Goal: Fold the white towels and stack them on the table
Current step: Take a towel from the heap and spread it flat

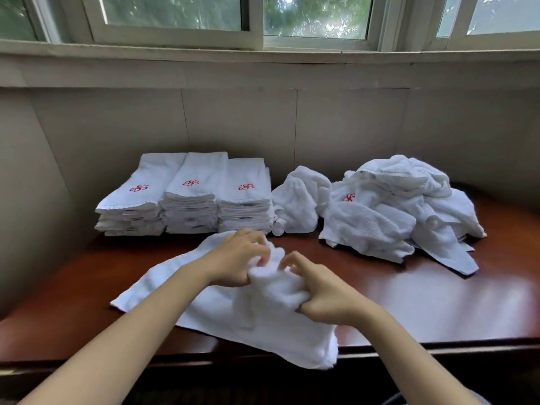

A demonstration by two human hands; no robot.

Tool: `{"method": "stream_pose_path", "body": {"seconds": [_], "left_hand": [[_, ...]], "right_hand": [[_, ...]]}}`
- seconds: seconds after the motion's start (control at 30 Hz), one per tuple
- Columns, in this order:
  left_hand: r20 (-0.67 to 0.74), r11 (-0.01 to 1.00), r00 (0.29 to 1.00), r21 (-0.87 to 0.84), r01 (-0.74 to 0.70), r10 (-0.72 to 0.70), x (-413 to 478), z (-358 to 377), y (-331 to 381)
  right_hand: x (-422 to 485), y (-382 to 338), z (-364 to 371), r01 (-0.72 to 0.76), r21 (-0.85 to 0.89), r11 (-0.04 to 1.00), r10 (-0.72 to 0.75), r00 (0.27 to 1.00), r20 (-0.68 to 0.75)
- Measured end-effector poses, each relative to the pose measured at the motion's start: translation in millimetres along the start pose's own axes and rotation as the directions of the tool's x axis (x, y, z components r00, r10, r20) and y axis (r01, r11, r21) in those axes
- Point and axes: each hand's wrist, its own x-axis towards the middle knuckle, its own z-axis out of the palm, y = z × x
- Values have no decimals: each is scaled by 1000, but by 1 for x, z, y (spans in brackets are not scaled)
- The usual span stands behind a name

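Gripping bunched top of towel (248, 320) with left hand (236, 263) and right hand (320, 292), fingers curled into cloth. Lying otherwise flat at desk (423, 302) front edge, one corner overhanging. At back edge: three folded stacks (187, 200) left, loose pile (394, 211) right. Behind: panelled wall (263, 127), window (315, 16).

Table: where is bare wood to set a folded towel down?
Biggest bare patch: front right, between the held towel and the unfolded heap. A smaller one lies front left, in front of the stacks. The back row is crowded, stacks to heap.
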Motion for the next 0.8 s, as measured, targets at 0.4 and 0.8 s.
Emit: {"method": "stream_pose_path", "body": {"seconds": [0.4,0.8], "left_hand": [[219,944,971,-288,161,-98,-72,-51,4],[-412,725,827,422,545,-382,-15,-134,-56]], "right_hand": [[22,-11,-35,-219,-370,903,400,746,532],[46,-19,-137,-494,-481,725,242,836,-493]]}}
